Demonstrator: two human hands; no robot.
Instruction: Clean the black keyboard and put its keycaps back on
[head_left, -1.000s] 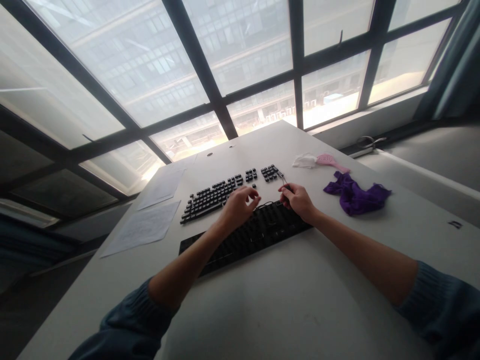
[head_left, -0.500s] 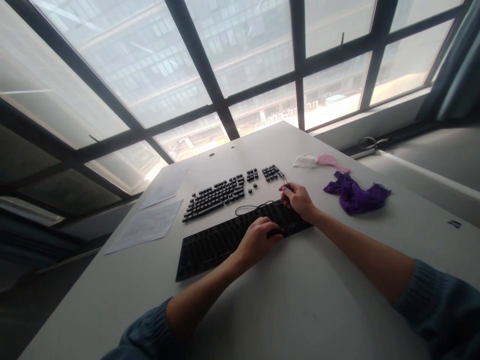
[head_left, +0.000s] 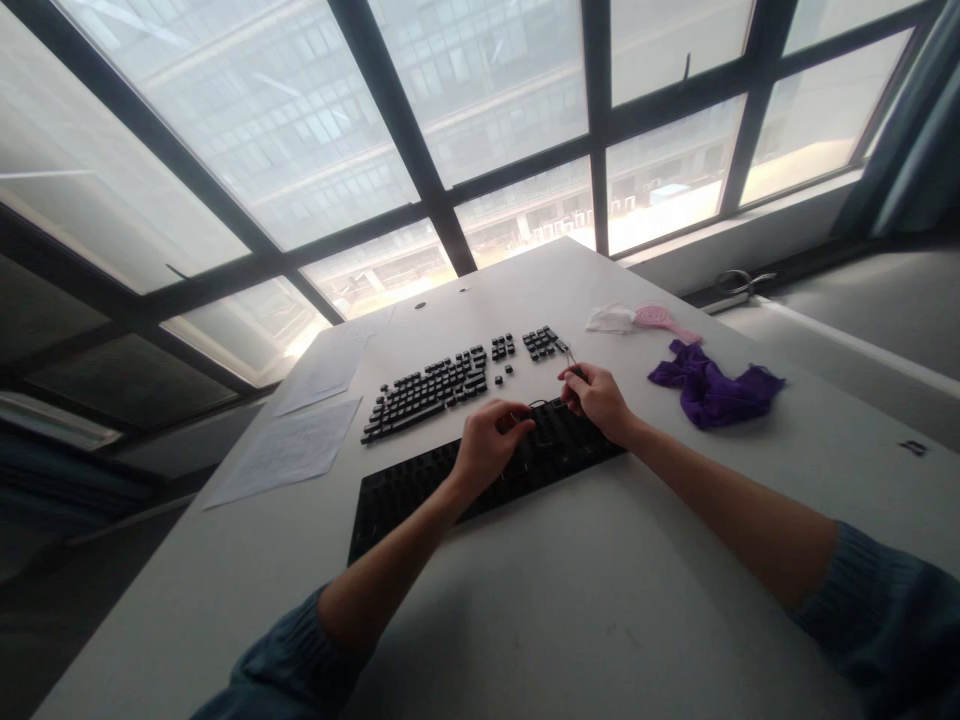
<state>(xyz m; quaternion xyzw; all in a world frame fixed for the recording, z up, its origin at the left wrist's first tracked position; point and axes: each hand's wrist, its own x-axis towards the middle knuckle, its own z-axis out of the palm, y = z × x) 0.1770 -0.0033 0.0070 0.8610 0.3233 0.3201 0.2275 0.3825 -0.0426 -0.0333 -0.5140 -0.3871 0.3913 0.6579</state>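
A black keyboard (head_left: 409, 490) lies slantwise on the white table, its keycaps off over much of it. My left hand (head_left: 491, 440) hovers over its middle, thumb and fingertips brought together in a pinch; whatever they hold is too small to make out. Near the keyboard's right end, my right hand (head_left: 598, 402) is closed around what looks like a wire keycap puller (head_left: 570, 356), its thin metal prongs pointing up and away. Beyond the keyboard, removed black keycaps (head_left: 431, 388) are laid out in keyboard order, with a separate number-pad group (head_left: 541, 343).
Printed paper sheets (head_left: 289, 455) lie on the left. To the right are a crumpled purple cloth (head_left: 720, 390), a pink hairbrush (head_left: 660, 320) and a white tissue (head_left: 611, 319). A cable (head_left: 538, 403) loops behind the keyboard. Large windows stand past the table's far edge.
My left hand has lifted from the keyboard's right-middle part and shifted left and away from me, fingers now pinched. My right hand stays almost where it was, still gripping the puller.
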